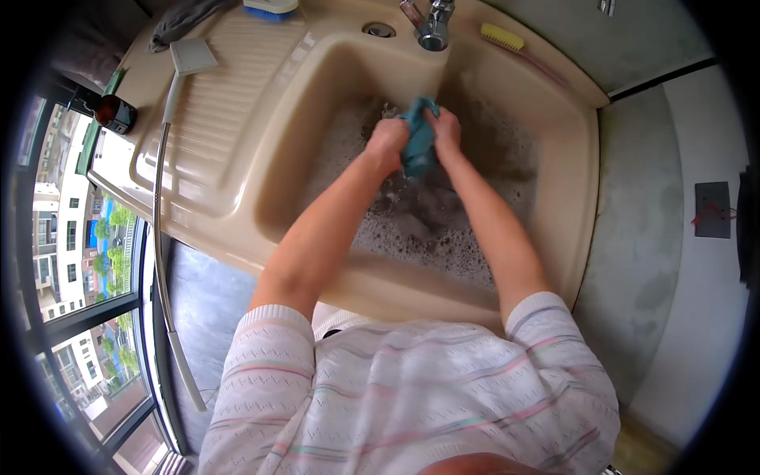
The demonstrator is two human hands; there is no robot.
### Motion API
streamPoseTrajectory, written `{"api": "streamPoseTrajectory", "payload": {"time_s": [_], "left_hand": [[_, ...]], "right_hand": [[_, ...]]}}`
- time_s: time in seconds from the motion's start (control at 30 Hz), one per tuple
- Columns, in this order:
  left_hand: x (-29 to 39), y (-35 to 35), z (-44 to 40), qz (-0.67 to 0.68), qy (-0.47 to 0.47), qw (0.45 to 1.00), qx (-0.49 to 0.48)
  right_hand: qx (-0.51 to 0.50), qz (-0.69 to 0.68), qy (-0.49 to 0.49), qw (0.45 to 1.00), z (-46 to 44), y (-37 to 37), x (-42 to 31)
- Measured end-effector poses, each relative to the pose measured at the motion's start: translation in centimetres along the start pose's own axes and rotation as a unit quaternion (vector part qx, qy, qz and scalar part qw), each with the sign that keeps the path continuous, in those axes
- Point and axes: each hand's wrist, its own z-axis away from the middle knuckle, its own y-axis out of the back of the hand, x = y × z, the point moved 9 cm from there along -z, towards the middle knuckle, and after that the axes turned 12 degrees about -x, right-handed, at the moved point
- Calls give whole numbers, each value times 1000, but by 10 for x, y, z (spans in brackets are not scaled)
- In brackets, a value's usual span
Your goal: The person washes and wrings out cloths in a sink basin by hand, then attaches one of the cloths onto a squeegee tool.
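Between my two hands is a bunched teal cloth [419,141], held above the sink basin [273,170]. My left hand [387,142] is closed round the cloth's left side, and my right hand [446,131] grips its right side. Dark, sudsy water [412,237] lies below, with drops and foam near the cloth. A greyish, blurred lump [416,215] shows in the water under my hands; its kind cannot be made out. The fingertips are partly hidden by the cloth.
A chrome tap [433,32] rises behind the basin. A yellow brush [502,36] lies on the back rim. On the left drainboard [210,134] are a long-handled white scrubber [192,57], a dark bottle [115,113], a blue-bristled brush [270,9] and a grey cloth [184,22].
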Motion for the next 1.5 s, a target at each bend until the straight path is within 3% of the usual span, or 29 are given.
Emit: {"api": "streamPoseTrajectory", "payload": {"time_s": [0.07,0.13,0.2,0.27,0.33,0.37,0.47,0.5,0.53,0.6,0.67,0.7,0.73,0.77,0.8,0.87,0.93,0.97,1.0,1.07,1.13,1.17,1.27,1.3,1.37,1.43,1.47,1.5], "left_hand": [[7,-9,-4,-98,-64,993,-13],[6,12,-16,-150,-40,988,-3],[33,13,20,-194,12,979,54],[18,18,11,-213,73,974,36],[-1,3,9,-228,124,966,-19],[-8,-1,6,-249,124,960,-36],[-22,-1,5,-220,146,961,-77],[-27,-1,7,-183,168,966,-76],[-33,-3,10,-146,188,968,-77],[-42,-14,12,-85,207,971,-81],[-49,-21,16,-38,207,974,-79],[-57,-23,4,-31,190,963,-187],[-42,-24,-8,52,20,968,-245],[-27,-22,-10,159,-136,924,-321],[0,-12,7,185,-363,839,-360],[-15,3,-28,149,-194,933,-265],[-24,13,-30,115,-18,981,-153],[-18,18,-21,4,6,1000,8],[-8,8,-14,-64,5,998,20],[4,-1,4,-196,5,980,43],[6,0,13,-229,36,972,40],[7,9,8,-236,56,969,42],[-10,12,1,-186,116,976,-6],[-23,5,0,-144,146,978,-36],[-43,-10,6,-85,190,974,-90],[-49,-26,19,-57,210,966,-137],[-45,-31,19,-14,148,977,-153],[-54,-45,11,170,170,911,-336]], "right_hand": [[-42,135,-4,990,-17,7,54],[-17,153,-68,986,-1,48,55],[43,-73,-108,990,13,82,93],[157,116,-174,965,34,100,109],[62,296,-122,945,44,54,98],[-62,270,-91,957,50,30,93],[-74,262,-32,962,43,52,90],[41,169,-89,981,39,75,104],[43,141,-97,984,36,71,114],[48,88,-110,989,35,51,74],[-22,21,3,1000,49,10,-15],[-28,17,108,994,63,-2,-69],[-32,11,211,977,82,-10,-113],[-44,52,240,968,94,-20,-134],[-55,95,268,957,102,-30,-147],[-6,99,194,976,88,-34,-117],[39,132,89,987,49,-21,-60],[48,136,29,989,35,-6,-34],[58,137,-31,988,24,13,-7],[4,172,-51,984,11,30,38],[31,162,-98,981,17,62,62],[144,146,-80,976,18,83,98],[153,233,-139,950,26,99,102],[135,227,-68,962,29,87,63],[9,170,43,985,41,45,-16],[-116,44,86,989,66,10,-72],[-163,49,79,982,81,-1,-93],[-177,18,141,974,95,-9,-113]]}}
